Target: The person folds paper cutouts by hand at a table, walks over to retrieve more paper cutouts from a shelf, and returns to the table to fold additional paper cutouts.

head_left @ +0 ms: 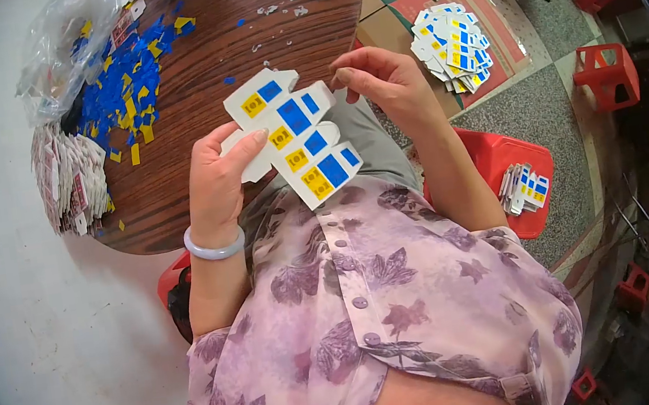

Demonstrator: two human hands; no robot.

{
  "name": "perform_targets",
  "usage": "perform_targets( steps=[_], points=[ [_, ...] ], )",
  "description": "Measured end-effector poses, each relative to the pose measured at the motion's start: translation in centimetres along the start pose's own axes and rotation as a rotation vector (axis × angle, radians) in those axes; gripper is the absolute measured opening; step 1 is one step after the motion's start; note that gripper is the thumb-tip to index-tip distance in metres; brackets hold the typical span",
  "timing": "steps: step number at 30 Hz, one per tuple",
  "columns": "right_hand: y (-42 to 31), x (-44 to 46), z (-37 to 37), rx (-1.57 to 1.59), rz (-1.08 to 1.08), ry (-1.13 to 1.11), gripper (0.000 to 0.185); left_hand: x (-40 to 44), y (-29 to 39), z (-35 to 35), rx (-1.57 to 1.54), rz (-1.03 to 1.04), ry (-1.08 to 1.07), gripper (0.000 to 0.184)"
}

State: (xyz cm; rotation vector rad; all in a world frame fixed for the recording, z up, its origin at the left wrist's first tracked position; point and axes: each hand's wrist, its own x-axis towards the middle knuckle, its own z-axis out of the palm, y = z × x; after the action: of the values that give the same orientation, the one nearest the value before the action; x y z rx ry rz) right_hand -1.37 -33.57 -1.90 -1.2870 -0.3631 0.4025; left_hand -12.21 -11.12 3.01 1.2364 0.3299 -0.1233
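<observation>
Head view: hands [222, 157] flank a carton [293, 139] overlapping the edge of the table [199, 88].

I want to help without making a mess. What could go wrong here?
The cut-out card might slip or bend, since the left hand pinches it near one side. The stack of cards sits at the edge of the table, so a bump could tip it off. The loose blue and yellow pieces lie scattered and might get swept away.
</observation>
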Motion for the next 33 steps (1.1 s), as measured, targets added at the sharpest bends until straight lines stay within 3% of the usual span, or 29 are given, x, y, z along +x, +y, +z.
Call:
perform_targets(
  steps=[8, 13, 16, 18, 24, 27, 33],
  points=[
    [0.6, -2.6, 2.6, -0.035, 0.167, -0.090, 0.017, -0.2, -0.2, -0.6, -0.017, 0.049, 0.051, 0.026],
    [0.9, -2.9, 2.8, -0.028, 0.073, -0.001, 0.016, -0.4, -0.5, -1.1, -0.254, -0.024, -0.024, 0.032],
    [0.8, -2.9, 3.2, 0.023, 0.040, 0.037, 0.015, -0.9, -1.8, 0.8, -0.443, 0.119, -0.021, 0.038],
    [1.0, -3.0, 3.5, 0.011, 0.036, 0.061, 0.013, -1.2, -2.5, 1.2, -0.302, 0.063, -0.003, 0.038],
    [0.3, -2.7, 3.4, -0.725, -0.608, 0.024, 0.016, -1.1, -2.5, 1.8, -0.307, 0.074, 0.046, 0.034],
    [0.2, -2.2, 2.9, -0.776, -0.760, -0.045, 0.019, -0.9, -2.3, 1.7, -0.326, 0.063, 0.040, 0.034],
    [1.2, -2.2, 2.7, -0.769, -0.754, -0.076, 0.016, -0.9, -1.6, 1.8, -0.324, 0.042, 0.043, 0.034]
  ],
)
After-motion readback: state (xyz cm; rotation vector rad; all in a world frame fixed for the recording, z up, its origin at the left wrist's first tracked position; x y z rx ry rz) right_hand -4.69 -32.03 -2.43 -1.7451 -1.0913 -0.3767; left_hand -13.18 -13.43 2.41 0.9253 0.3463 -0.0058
